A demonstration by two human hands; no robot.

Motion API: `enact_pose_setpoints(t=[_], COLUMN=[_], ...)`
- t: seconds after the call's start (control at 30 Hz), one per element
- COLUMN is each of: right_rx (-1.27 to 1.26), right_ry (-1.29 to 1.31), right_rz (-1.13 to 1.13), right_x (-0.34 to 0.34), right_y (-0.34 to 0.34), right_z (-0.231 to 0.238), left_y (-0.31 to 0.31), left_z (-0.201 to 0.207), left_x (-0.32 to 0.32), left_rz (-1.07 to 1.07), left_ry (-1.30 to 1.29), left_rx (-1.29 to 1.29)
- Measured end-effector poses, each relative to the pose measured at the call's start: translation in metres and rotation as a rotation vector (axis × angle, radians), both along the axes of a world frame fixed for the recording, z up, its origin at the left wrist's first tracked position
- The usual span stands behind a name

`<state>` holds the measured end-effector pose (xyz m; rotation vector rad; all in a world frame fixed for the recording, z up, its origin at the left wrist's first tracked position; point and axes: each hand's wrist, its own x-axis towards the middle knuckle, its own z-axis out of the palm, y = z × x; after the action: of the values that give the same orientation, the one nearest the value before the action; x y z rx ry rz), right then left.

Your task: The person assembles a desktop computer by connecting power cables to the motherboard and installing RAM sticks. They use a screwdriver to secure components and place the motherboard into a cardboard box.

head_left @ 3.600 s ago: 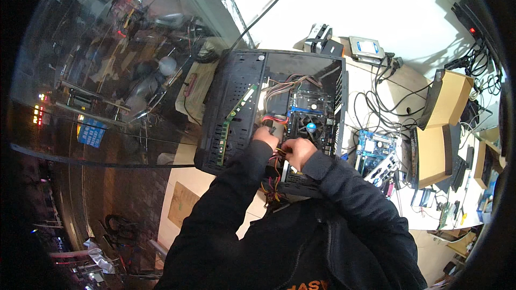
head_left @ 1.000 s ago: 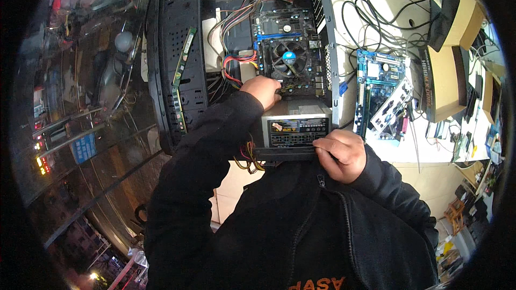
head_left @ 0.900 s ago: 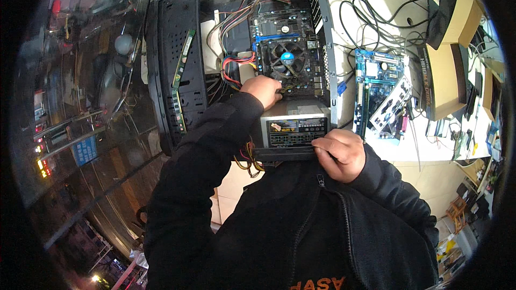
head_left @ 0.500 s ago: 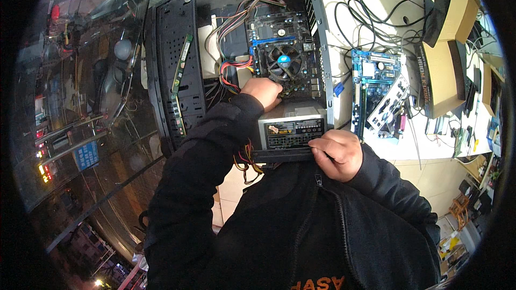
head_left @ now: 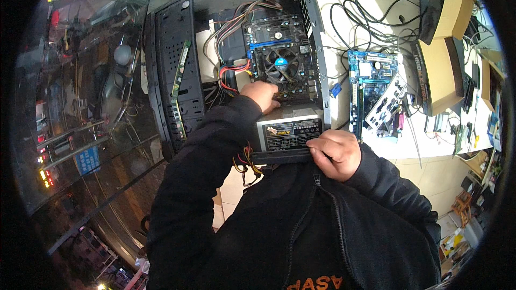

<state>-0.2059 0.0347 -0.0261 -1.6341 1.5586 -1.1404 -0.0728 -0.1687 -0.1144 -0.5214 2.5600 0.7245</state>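
An open black computer case (head_left: 172, 80) lies on its side in front of me, with a motherboard and its round fan (head_left: 279, 64) showing inside. A grey power supply (head_left: 290, 131) sits at the case's near end. My left hand (head_left: 262, 95) reaches into the case, fingers curled near the red and yellow cables (head_left: 234, 72) beside the fan; what they hold is hidden. My right hand (head_left: 336, 153) grips the near edge of the power supply.
A loose blue circuit board (head_left: 371, 75) and other boards lie on the white table (head_left: 371, 11) to the right, among black cables. Cardboard boxes (head_left: 441, 48) stand at the far right. A glass front with reflections fills the left.
Earlier both hands worked inside the case. Since then my right hand has come to the near edge of the power supply; in the last second hands barely moved and the view shifted slightly.
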Motion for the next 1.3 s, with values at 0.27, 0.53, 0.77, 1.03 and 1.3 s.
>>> enact_pose_setpoints(t=[0.27, 0.53, 0.77, 1.03, 1.3], right_rx=[-0.007, -0.005, -0.002, 0.003, -0.006], right_ry=[-0.026, -0.015, -0.021, -0.007, -0.012], right_rz=[0.014, -0.008, -0.012, -0.008, -0.022], right_x=[-0.001, 0.001, 0.000, -0.001, 0.001], right_y=[-0.001, 0.000, 0.001, 0.002, 0.000], right_z=[0.002, 0.001, -0.001, 0.000, 0.001], left_y=[0.000, 0.002, 0.002, -0.007, -0.010], left_z=[0.016, 0.040, 0.031, 0.031, -0.005], left_x=[0.014, 0.016, 0.023, 0.027, 0.003], left_rz=[0.498, 0.686, 0.806, 0.691, 0.053], left_ry=[0.123, 0.207, 0.377, 0.158, -0.068], left_rx=[0.337, 0.728, 1.005, 0.838, 0.458])
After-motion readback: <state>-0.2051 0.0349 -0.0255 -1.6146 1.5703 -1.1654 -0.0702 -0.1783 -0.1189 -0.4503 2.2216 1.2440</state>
